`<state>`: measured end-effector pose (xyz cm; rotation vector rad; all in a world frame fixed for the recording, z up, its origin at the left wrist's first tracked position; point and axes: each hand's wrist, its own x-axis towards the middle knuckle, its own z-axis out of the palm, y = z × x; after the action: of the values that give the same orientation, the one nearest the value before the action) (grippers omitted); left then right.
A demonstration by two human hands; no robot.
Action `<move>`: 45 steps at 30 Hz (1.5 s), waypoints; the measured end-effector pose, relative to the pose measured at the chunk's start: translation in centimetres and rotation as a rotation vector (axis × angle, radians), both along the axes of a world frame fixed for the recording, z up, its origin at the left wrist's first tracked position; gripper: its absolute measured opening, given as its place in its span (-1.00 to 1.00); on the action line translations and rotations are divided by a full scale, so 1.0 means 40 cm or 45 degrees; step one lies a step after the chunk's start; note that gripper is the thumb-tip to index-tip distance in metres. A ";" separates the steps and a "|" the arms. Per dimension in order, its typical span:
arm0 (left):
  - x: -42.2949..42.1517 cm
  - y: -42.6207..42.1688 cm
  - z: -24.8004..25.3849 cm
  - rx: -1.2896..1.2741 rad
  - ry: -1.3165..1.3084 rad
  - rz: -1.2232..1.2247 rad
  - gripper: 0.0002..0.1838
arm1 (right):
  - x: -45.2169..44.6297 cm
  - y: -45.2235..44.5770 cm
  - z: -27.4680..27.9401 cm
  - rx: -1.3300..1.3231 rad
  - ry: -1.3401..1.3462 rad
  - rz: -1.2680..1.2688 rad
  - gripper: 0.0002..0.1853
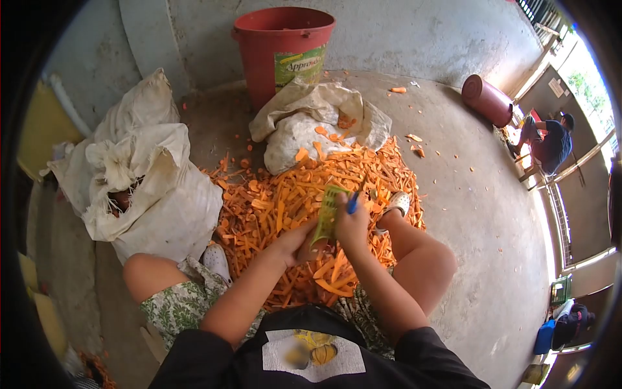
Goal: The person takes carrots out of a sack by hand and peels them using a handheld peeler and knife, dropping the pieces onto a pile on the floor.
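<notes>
1. Black shirt (402, 373) cloth, with a pale printed panel (278, 350) on the chest, is nearest the camera, on the near side of the orange heap.
2. Orange heap (259, 214): strips and round slices spread over the floor (466, 259) between the wearer's pale shoes (217, 261).
3. Over the heap, the right hand (352, 227) has its grip closed around a blue-handled tool (352, 203); the blue shows above the fist, and the rest is hard to make out.
4. Over the heap's near part, the left hand (295, 243) reaches in from the left. Its fingertips are partly hidden, so whether that grip is closed, and on what, cannot be told.
5. Key relation: a green slotted strip (328, 214) stands over the heap's middle, between the hands and just left of the right fist. Its long axis runs away from the body, the far end leaning right. The right hand looks nearer its middle, the left its near end, where a brownish piece (313, 249) shows. Which hand bears the strip is unclear.
6. Left of the heap sits a bulky white sack (175, 194); at its far edge, a crumpled sack (295, 136), with a red bin (259, 65) beyond.
7. Well right of the heap, a seated person (552, 146) is near a tipped maroon bin (487, 100).
</notes>
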<state>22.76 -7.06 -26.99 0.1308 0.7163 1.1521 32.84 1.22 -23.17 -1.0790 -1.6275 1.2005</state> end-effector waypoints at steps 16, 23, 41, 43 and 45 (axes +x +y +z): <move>0.025 -0.019 0.055 -0.089 0.580 -0.316 -0.55 | 0.058 0.224 -0.097 0.492 -0.532 -0.571 -0.73; 0.006 -0.006 0.016 -0.128 0.274 -0.176 -0.54 | 0.077 0.216 -0.056 0.017 -0.004 -0.505 -0.71; 0.014 -0.005 0.001 -0.161 0.330 -0.191 -0.64 | -0.013 0.056 -0.067 0.307 -0.501 -0.269 -0.84; 0.021 -0.026 0.018 -0.109 0.167 -0.119 -0.60 | 0.028 0.211 -0.142 0.609 -0.645 -0.571 -0.81; 0.002 -0.037 0.072 -0.064 0.506 -0.299 -0.57 | 0.073 0.307 -0.132 0.498 -0.485 -0.751 -0.74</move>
<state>22.83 -8.55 -24.12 0.3991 1.0505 0.8893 35.74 13.48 -28.45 -1.4421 -1.5615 0.2890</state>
